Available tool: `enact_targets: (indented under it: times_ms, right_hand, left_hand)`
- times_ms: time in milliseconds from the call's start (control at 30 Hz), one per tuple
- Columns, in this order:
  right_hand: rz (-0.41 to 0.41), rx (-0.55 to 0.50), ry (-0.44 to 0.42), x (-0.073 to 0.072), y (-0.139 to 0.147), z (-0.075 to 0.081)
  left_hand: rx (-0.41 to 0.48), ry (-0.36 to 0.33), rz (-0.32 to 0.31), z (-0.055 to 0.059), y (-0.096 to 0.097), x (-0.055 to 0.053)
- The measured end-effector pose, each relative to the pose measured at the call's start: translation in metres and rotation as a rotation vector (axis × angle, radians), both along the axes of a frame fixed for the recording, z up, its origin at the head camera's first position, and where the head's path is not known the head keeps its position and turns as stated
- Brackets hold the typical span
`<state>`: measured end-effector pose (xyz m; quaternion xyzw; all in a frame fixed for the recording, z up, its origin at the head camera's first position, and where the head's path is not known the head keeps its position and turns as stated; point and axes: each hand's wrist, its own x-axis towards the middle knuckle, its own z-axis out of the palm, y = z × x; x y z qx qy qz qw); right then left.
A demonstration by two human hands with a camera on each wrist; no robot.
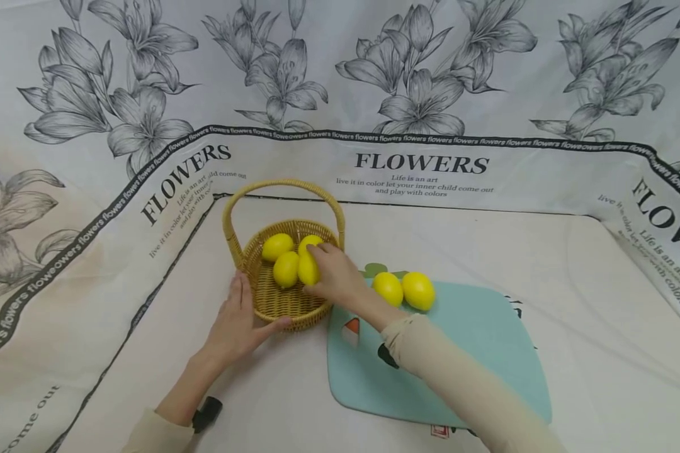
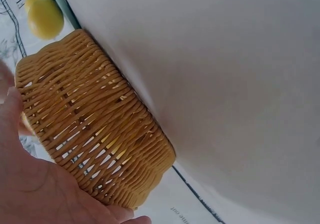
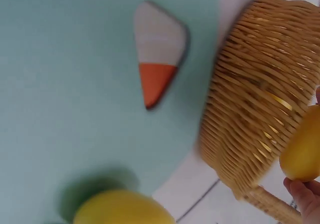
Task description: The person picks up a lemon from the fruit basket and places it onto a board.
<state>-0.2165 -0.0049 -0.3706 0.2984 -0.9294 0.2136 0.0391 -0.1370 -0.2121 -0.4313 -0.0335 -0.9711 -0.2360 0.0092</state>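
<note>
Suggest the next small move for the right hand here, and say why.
Probably lower the pinched lemon and let go: the right hand holds it at the opening of the wicker basket, bare woven floor shows beside the lemons inside, and the left hand rests against the basket's side, which should help steady it.

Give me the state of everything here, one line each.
Wicker basket: upright, handle raised
Lemons inside: lying loose
Held lemon: gripped by right hand
Two board lemons: resting side by side
Teal board: flat, partly covered
Left hand: spread against basket
</note>
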Motion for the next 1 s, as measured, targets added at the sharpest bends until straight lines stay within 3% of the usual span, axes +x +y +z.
enact_targets:
  times_ms: [233,467,600,767,1000]
  right_hand:
    - [0.056,-0.173,0.048,0.015,0.023,0.036]
    - [0.115,-0.290,0.107,0.031,0.045,0.047]
    - [0.099,-0.312,0.146,0.036,0.068,0.048]
    - [-0.007,-0.278,0.164,0.034,0.106,0.044]
    - [-0.164,-0.228,0.188,0.019,0.170,0.017]
  left_hand:
    - [-0.006,0.003,-0.008,0.002,0.001,0.000]
    - [-0.013,0.007,-0.011,0.005,0.000,0.001]
    - [-0.024,-0.007,-0.012,0.006,0.000,0.002]
    - [-0.029,-0.031,-0.019,0.008,0.000,0.002]
    - [-0.021,-0.039,-0.020,0.008,0.000,0.003]
